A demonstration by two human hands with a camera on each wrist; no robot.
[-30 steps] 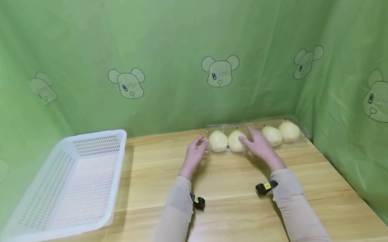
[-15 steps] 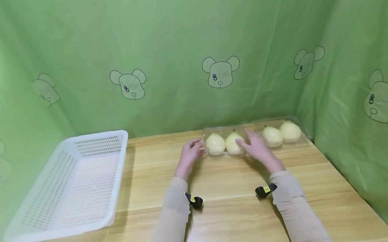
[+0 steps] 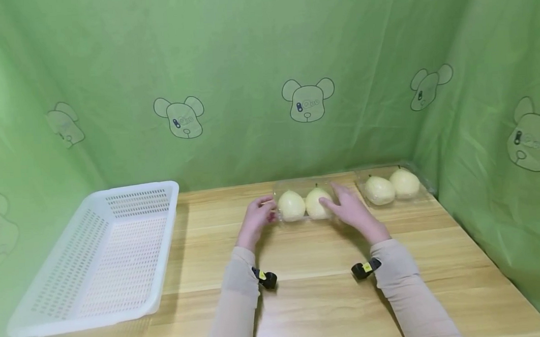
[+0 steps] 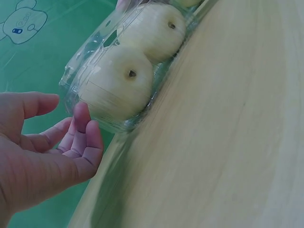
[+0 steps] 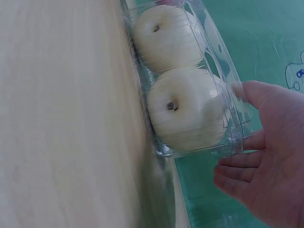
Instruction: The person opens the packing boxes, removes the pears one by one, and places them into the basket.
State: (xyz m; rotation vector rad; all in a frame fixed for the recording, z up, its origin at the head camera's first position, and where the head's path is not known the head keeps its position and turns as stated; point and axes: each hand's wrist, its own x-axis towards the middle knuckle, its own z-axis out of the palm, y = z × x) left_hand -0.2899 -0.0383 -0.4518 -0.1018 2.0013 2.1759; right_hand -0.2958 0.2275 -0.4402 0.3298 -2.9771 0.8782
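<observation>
A clear plastic clamshell box (image 3: 303, 184) holding two pale yellow pears (image 3: 291, 206) is at the back of the wooden table (image 3: 311, 248). My right hand (image 3: 352, 212) holds the box's right end, its thumb on the box and its forefinger at the far corner. In the right wrist view, the other fingers (image 5: 237, 173) are fairly straight, beside the end wall. My left hand (image 3: 254, 217) is at the box's left end. The left wrist view shows its thumb (image 4: 42, 103) away from the plastic and its bent fingertips (image 4: 94, 135) close to the end wall; contact is unclear.
A second clear box (image 3: 415, 194) with two pears (image 3: 379, 190) is at the back right corner. A white perforated basket (image 3: 157, 256) stands on the left. Green curtain (image 3: 247, 88) hangs behind and along both sides.
The held box has moved left and slightly nearer, away from the second box. Both hands have moved left along with it. Basket and second box remain in place.
</observation>
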